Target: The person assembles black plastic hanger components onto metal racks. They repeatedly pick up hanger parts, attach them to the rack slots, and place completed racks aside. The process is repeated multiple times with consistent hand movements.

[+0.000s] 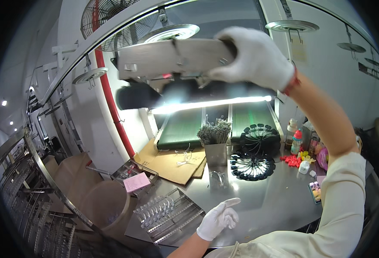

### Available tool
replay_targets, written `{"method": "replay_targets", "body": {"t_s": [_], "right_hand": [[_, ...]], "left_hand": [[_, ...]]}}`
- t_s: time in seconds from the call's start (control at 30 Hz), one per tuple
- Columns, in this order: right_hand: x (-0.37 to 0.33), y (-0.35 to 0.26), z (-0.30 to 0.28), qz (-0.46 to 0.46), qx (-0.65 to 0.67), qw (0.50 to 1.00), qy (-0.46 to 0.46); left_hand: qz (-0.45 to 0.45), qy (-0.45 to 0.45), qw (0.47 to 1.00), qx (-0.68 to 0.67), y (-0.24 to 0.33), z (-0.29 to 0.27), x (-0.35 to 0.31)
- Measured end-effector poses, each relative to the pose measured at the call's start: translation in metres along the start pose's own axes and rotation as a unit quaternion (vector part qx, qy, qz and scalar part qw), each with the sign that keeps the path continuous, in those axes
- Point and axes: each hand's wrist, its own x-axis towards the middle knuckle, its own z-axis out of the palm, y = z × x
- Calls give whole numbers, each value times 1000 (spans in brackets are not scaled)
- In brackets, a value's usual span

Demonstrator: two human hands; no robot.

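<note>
High in front of me, my right hand [256, 58], in a white glove, grips the right end of a long flat metal bar [155, 58]. Dark rounded pieces [137, 95] show under the bar, smeared by motion; how they are fixed is unclear. My left hand [218, 218], also gloved, hovers low over the table with its index finger stretched out, the other fingers loosely curled and nothing visible in them. Left of it lies a metal rack [174, 221] carrying a row of clear curved pieces [155, 210].
On the steel table [279, 202] stand a metal holder of thin rods [215, 133] and round fans of black-tipped pieces [252, 165]. Cardboard [168, 163], a pink block [136, 182], bottles [297, 142] and a phone [315, 191] surround them. Green conveyor belts [180, 129] lie behind; hooked discs [292, 26] hang overhead.
</note>
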Motion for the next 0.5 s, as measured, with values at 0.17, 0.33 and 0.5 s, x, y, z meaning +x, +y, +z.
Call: {"method": "replay_targets", "body": {"t_s": [0.17, 0.33, 0.5], "right_hand": [[61, -1, 34, -10, -83, 996, -19], [95, -1, 72, 33, -121, 989, -73], [104, 23, 111, 53, -175, 977, -114]], "left_hand": [[8, 41, 999, 12, -2, -22, -11], [32, 42, 999, -9, -2, -41, -24], [24, 53, 998, -9, -12, -65, -22]]}}
